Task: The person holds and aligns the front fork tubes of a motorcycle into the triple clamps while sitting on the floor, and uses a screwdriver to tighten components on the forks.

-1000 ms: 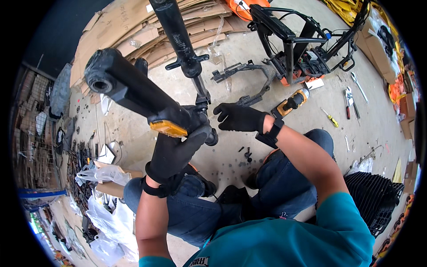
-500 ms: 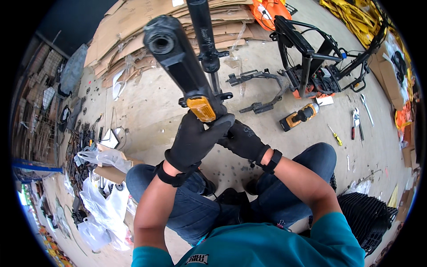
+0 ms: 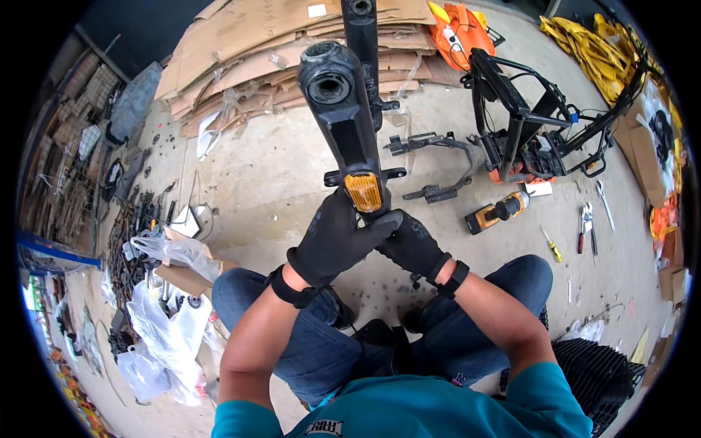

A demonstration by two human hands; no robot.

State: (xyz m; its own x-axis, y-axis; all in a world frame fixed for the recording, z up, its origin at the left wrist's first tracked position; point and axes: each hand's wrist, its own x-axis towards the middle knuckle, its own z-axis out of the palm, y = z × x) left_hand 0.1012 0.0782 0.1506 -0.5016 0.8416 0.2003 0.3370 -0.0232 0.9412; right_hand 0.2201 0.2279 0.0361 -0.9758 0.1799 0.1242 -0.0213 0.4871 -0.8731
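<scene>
Gloved hands at the near end of a black fork (image 3: pixel 346 139), mid-scene.
The left hand (image 3: pixel 332 237) is wrapped around the fork just below its orange reflector (image 3: pixel 364 191); the right hand (image 3: pixel 412 244) is bunched close on the right, its fingertips hidden, so I cannot tell how firmly it grips. The fork's two legs point to the far side, toward the cardboard pile (image 3: pixel 226 44), with the drill (image 3: pixel 502 210) to the right. It looks stiff and probably heavy, perhaps slick if oily; the thick leg seems the safer hold, as the reflector could crack.
</scene>
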